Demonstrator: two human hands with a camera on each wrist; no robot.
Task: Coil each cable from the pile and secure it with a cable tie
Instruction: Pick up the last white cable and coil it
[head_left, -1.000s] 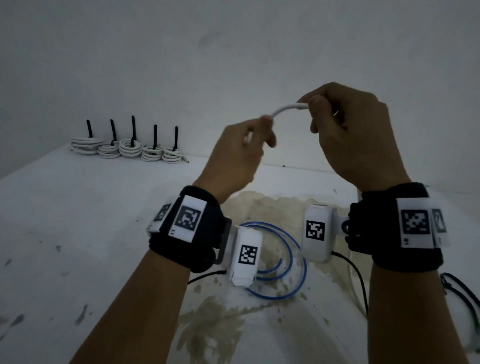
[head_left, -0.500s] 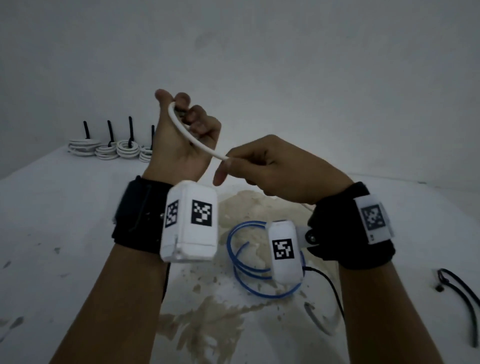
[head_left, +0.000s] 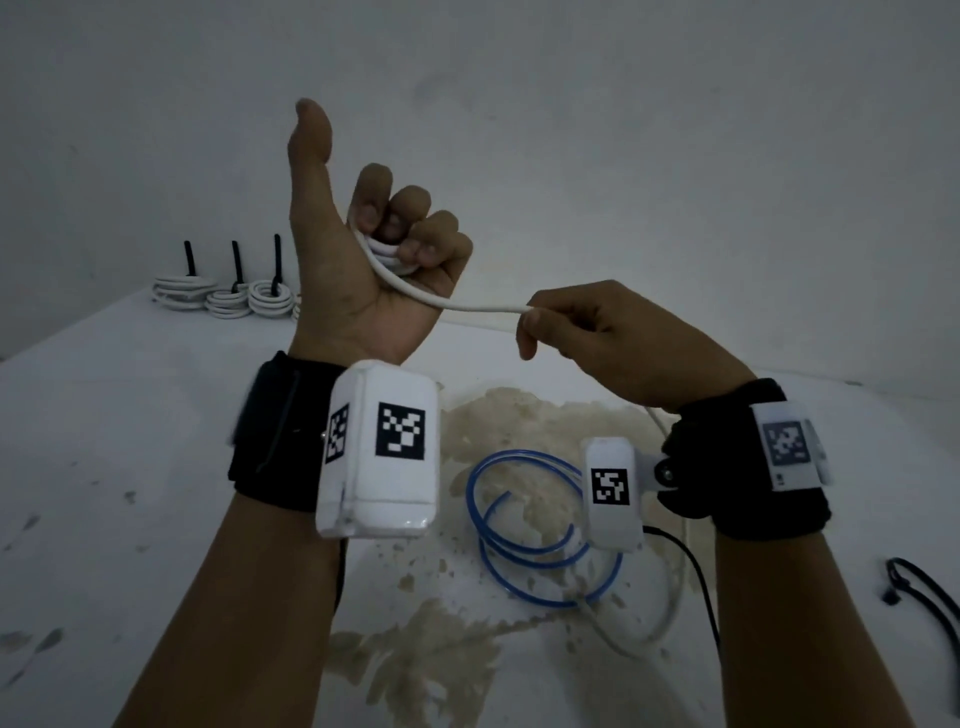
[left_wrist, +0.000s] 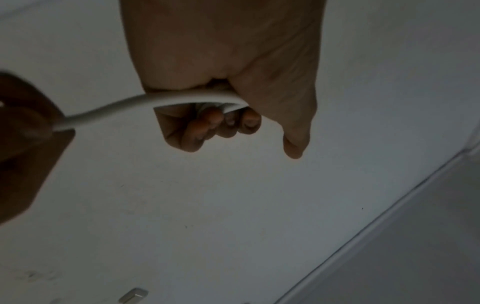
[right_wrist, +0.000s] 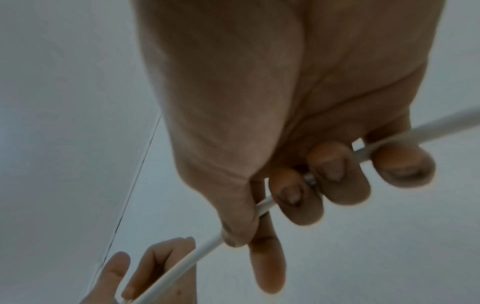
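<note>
My left hand (head_left: 363, 270) is raised in the upper middle of the head view, palm toward me, thumb sticking straight up and the four fingers (head_left: 410, 228) curled down over a few small loops of the thin white round cable (head_left: 467, 306). In the left wrist view the same cable (left_wrist: 166, 98) crosses the heel of that hand (left_wrist: 228, 67) and runs off toward the left edge of the frame.

From the loops the cable stretches rightward to my right hand (head_left: 618, 343), near the centre of the frame, which pinches it between thumb and forefinger. The right wrist view shows the cable (right_wrist: 182, 265) passing under the thumb and through the curled fingers (right_wrist: 337, 174) of that hand (right_wrist: 272, 102), then leaving toward the right edge. Below my right wrist in the head view the slack drops to the white stained tabletop (head_left: 130, 415) and curves away in the lower right.

A loose blue thin cable (head_left: 519, 514) lies in open rings on the brown stain in the lower middle. Coiled white cables bound with upright black ties (head_left: 228, 296) sit in a row at the far left edge of the table. A black cable tie (head_left: 930, 597) lies at the lower right edge.
</note>
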